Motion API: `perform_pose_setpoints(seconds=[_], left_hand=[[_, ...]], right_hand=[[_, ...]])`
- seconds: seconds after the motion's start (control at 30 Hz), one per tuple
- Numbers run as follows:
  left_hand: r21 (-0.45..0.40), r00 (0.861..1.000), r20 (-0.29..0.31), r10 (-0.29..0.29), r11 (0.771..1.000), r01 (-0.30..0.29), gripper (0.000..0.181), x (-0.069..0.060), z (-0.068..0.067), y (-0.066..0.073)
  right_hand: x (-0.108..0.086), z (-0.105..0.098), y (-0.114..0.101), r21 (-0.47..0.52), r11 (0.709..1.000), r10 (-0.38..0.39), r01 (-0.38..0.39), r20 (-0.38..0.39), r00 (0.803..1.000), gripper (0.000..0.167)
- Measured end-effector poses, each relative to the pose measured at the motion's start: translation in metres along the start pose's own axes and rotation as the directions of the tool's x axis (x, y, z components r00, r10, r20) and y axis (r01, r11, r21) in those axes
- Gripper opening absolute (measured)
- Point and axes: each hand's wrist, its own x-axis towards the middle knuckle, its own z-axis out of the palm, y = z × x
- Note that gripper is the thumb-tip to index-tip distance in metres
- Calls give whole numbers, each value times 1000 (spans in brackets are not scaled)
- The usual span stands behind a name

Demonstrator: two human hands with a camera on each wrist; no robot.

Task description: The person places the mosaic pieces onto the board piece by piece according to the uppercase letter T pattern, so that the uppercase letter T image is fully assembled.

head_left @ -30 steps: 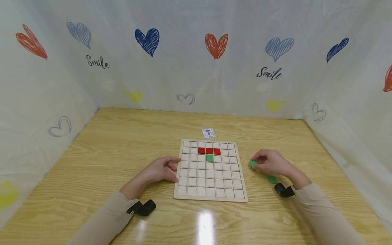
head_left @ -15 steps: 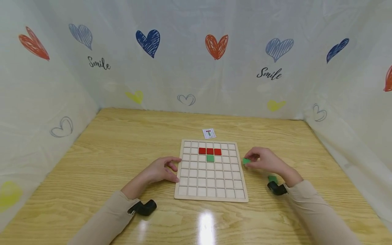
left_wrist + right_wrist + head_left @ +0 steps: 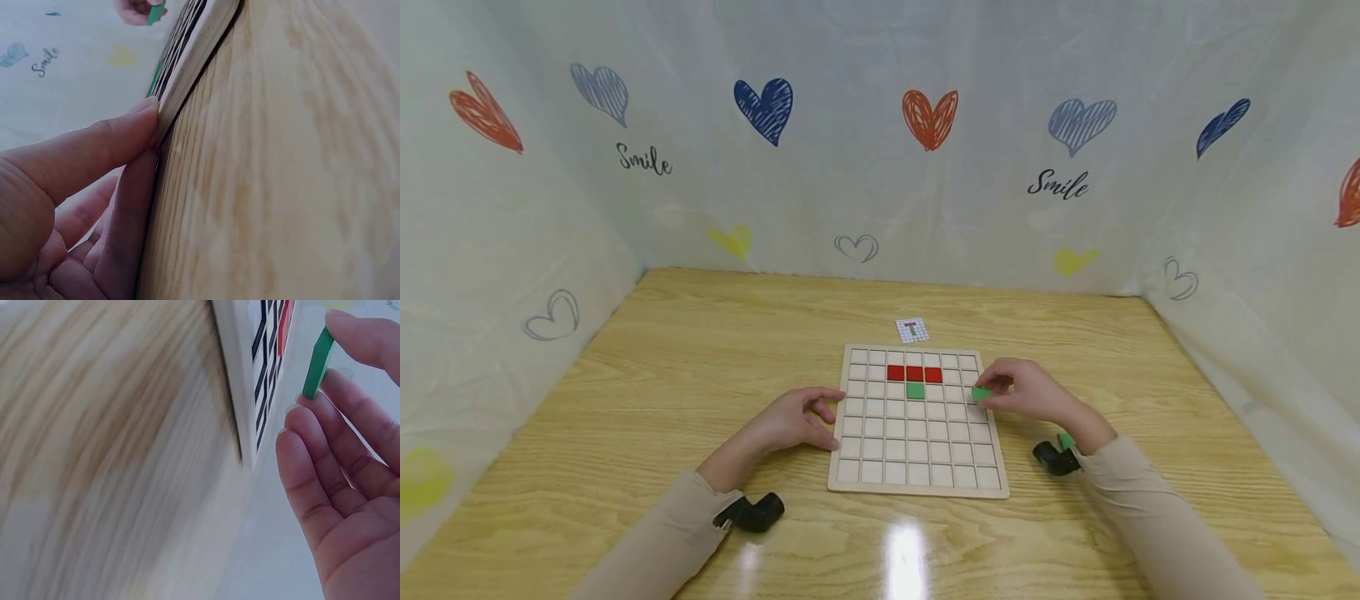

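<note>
My right hand (image 3: pixel 1028 390) pinches a green square tile (image 3: pixel 981 393) between thumb and fingers, over the right edge of a wooden grid board (image 3: pixel 917 490). In the right wrist view that green tile (image 3: pixel 318 364) is tilted and held apart from the board. Three red tiles (image 3: pixel 914 373) lie side by side in a row on the board, with one green tile (image 3: pixel 915 390) below the middle one. At the board's left edge, my left hand (image 3: pixel 790 417) rests with thumb and a finger spread apart, both touching the rim (image 3: pixel 194 59).
Behind the board lies a small pattern card (image 3: pixel 912 330) with a red and green T. Another green tile (image 3: pixel 1064 441) lies on the table by my right wrist, partly hidden. A black wrist mount (image 3: pixel 1056 458) sticks out there. White curtains (image 3: pixel 842 192) surround the wooden table (image 3: pixel 737 333).
My right hand has moved left with its green tile, from the table beside the board to over the board's right edge. My left hand has stayed at the board's left edge.
</note>
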Motion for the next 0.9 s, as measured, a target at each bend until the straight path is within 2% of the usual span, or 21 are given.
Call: perform_pose_setpoints(seconds=[0.2, 0.47, 0.7, 0.9], left_hand=[[-7, 1000, -6, 2, 1000, -2, 70, -1, 1, 0], [-6, 1000, -2, 13, 1000, -13, 69, -2, 1, 2], [-16, 1000, 4, 3, 1000, -3, 70, -2, 2, 2], [-21, 1000, 3, -5, 1000, 5, 70, -1, 2, 3]], right_hand=[[9, 4, -9, 28, 999, -29, 28, 30, 999, 20], [17, 11, -11, 55, 996, -70, 68, 37, 997, 20], [22, 18, -16, 69, 996, -56, 52, 66, 996, 21], [29, 22, -19, 75, 995, -79, 73, 81, 994, 20]])
